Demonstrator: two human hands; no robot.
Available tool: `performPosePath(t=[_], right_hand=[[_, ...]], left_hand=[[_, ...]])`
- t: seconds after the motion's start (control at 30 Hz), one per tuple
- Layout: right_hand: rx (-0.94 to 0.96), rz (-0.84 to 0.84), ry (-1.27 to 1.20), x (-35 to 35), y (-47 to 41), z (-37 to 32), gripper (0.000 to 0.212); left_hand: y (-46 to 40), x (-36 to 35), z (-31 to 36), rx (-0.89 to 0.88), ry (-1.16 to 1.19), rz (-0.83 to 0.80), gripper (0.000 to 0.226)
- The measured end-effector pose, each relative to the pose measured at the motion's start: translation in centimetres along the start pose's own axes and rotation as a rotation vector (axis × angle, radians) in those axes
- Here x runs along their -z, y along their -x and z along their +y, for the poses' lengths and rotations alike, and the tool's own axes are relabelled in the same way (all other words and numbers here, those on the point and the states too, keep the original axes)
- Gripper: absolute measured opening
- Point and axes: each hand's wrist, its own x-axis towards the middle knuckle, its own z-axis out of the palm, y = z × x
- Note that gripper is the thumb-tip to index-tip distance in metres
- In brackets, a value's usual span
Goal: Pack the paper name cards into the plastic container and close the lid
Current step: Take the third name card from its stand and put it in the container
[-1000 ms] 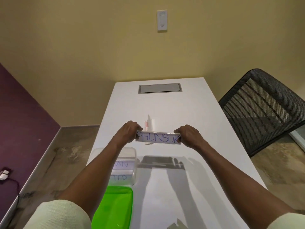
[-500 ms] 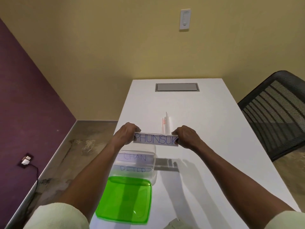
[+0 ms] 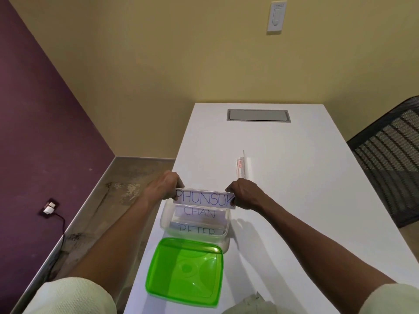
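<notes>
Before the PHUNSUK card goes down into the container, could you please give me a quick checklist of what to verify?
1. Card grip: left hand and right hand each pinch an end of the PHUNSUK card: ok.
2. Card over container, at its far edge: ok.
3. Container open, green lid lying off it on the table: ok.
4. Space inside: CHAN card and PETER card already stand there; room at the far side: cannot tell.
5. Card fits between the side walls: cannot tell.
</notes>
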Motion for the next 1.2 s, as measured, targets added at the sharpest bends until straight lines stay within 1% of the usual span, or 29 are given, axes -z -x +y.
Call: performPosePath(t=[0.03,0.17,0.33,0.43,0.67,0.9,1.03,1.2], right_hand=[[0.011,-0.016,0.017,-0.3,-0.2,-0.3,0.043],[0.033,-0.074,0.069,-1.3,-0.9,-1.3,0.029],[0.058,-0.136,0.138,-2.5,-1.2,-1.9,0.031],[0.078,-0.171,0.161,-3.3,-1.4,-2.4,0.028],[0.148,-0.212,0.219,-5.2,-2.0,-3.2,0.027],[0.199,-0.265,0.289,-6.8,-2.5,-3.7,0.028],[0.219,-0.286,0.307,-7.6,-2.7,-3.9,0.025],[0.256,-0.293,0.315,-8.5,-2.8,-4.1,0.017]], left_hand=[[0.0,0.0,-0.2,0.006,-0.005,-0.016,0.034],[-0.2,-0.4,-1.0,0.024,-0.027,-0.056,0.046],[-0.6,-1.9,-1.6,0.026,-0.019,-0.094,0.048],[-0.8,-2.8,-2.0,0.019,-0.01,-0.114,0.048],[-0.9,-4.4,-2.5,-0.041,-0.161,-0.126,0.049],[-1.2,-6.3,-2.4,-0.083,-0.256,-0.153,0.042],[-1.3,-7.2,-2.0,-0.135,-0.393,-0.158,0.033],[-1.6,-8.2,-1.9,-0.202,-0.504,-0.136,0.029]])
